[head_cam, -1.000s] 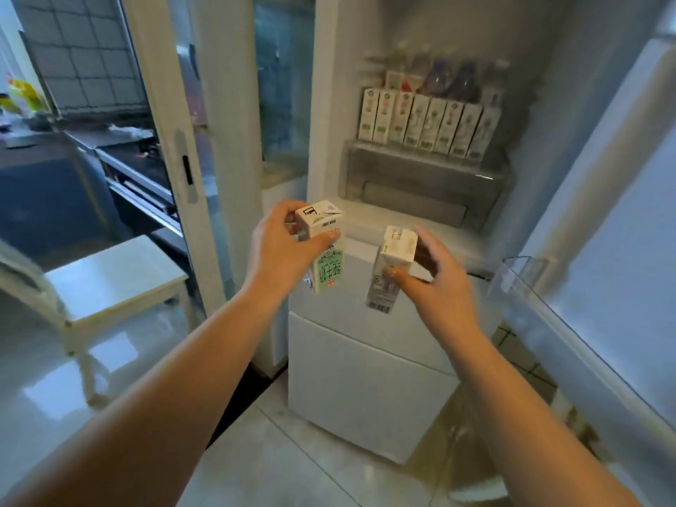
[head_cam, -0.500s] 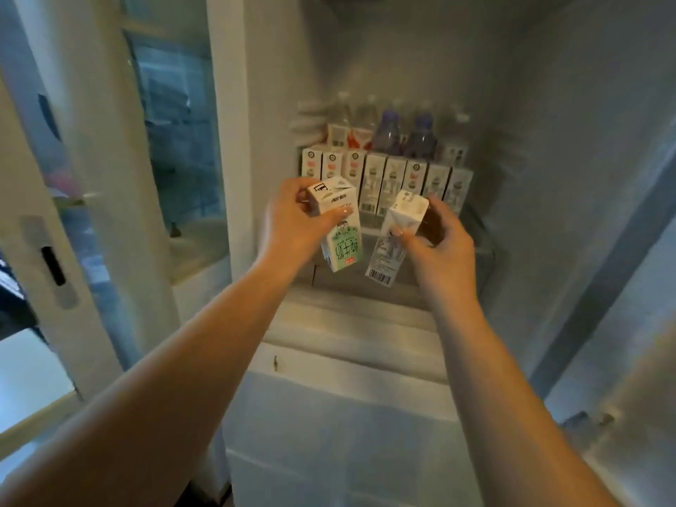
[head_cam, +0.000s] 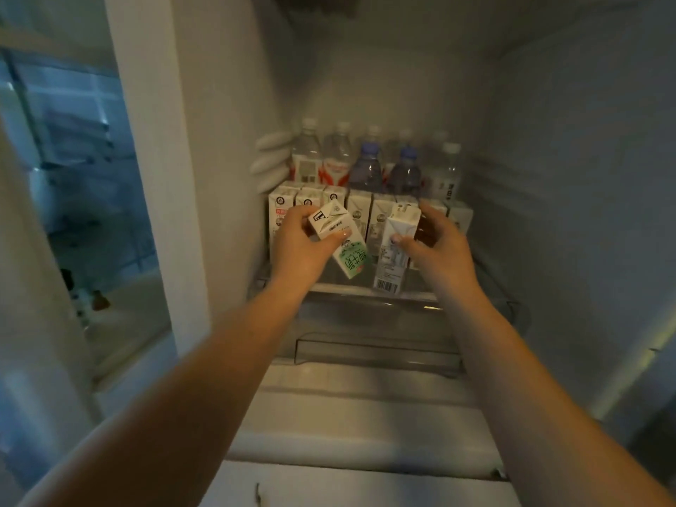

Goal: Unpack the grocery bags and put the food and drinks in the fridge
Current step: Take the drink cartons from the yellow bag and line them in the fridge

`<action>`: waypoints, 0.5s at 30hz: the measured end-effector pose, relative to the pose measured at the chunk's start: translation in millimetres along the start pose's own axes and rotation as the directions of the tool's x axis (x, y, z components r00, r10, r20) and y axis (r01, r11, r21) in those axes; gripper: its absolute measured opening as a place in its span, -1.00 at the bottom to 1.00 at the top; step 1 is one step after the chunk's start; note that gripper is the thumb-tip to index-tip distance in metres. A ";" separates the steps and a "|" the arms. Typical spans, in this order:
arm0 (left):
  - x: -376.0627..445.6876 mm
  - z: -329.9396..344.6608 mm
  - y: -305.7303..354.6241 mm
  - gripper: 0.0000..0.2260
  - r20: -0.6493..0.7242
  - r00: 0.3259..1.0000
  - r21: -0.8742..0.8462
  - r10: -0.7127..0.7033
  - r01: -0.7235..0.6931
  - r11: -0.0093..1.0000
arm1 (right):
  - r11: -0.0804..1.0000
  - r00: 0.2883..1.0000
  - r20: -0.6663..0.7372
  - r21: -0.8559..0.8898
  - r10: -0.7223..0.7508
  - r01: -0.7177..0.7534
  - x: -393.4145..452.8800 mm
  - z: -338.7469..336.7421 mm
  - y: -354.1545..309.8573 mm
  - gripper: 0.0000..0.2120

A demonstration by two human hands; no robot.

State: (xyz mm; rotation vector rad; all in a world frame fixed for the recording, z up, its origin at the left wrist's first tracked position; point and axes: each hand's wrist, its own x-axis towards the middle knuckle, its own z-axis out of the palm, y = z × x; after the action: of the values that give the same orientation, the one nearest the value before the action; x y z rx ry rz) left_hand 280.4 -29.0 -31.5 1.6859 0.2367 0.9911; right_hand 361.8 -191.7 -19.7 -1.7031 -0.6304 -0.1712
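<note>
Both arms reach into the open fridge. My left hand (head_cam: 300, 247) grips a small white milk carton with a green label (head_cam: 344, 247), tilted to the right. A second white carton with a barcode (head_cam: 395, 247) stands nearly upright in the grip of my right hand (head_cam: 435, 247). Both cartons hover just above the front edge of the glass shelf (head_cam: 329, 287). Right behind them on that shelf stands a row of several similar cartons (head_cam: 362, 214), partly hidden by my hands.
Several water bottles (head_cam: 365, 166) stand at the back of the shelf, two with blue caps. A clear drawer (head_cam: 373, 345) sits below the shelf. White egg-shaped knobs (head_cam: 269, 162) line the left inner wall. The fridge walls close in on both sides.
Both hands have moved forward and up into the fridge with their cartons, from in front of the lower drawers to the shelf edge. The view has closed in on the shelf.
</note>
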 end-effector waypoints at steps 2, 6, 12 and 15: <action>4.4 5.9 -12.6 -0.65 0.037 0.999 0.001 0.003 -0.003 1.000 | 1.000 1.000 -0.009 -0.003 0.014 -0.014 4.8 -1.0 4.6 -0.42; 10.8 12.2 -30.7 -0.59 0.068 0.997 0.012 0.026 -0.027 1.000 | 0.999 0.999 -0.040 -0.019 0.032 -0.032 12.8 -4.5 7.8 -0.42; 12.0 -0.3 -38.9 -0.48 0.268 0.956 0.160 0.120 -0.167 0.973 | 0.997 0.999 -0.010 -0.066 0.045 -0.046 18.9 -11.2 14.8 -0.42; 9.7 -9.5 -42.1 -0.54 0.385 0.919 0.382 0.086 -0.244 0.891 | 0.999 0.999 -0.009 -0.045 0.031 -0.031 18.7 -13.3 16.0 -0.43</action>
State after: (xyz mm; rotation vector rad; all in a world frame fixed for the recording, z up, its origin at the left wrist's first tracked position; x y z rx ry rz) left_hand 293.2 -1.0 -63.2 2.2883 0.0626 0.7665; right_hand 388.4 -200.1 -22.0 -1.7537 -0.5977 -0.1710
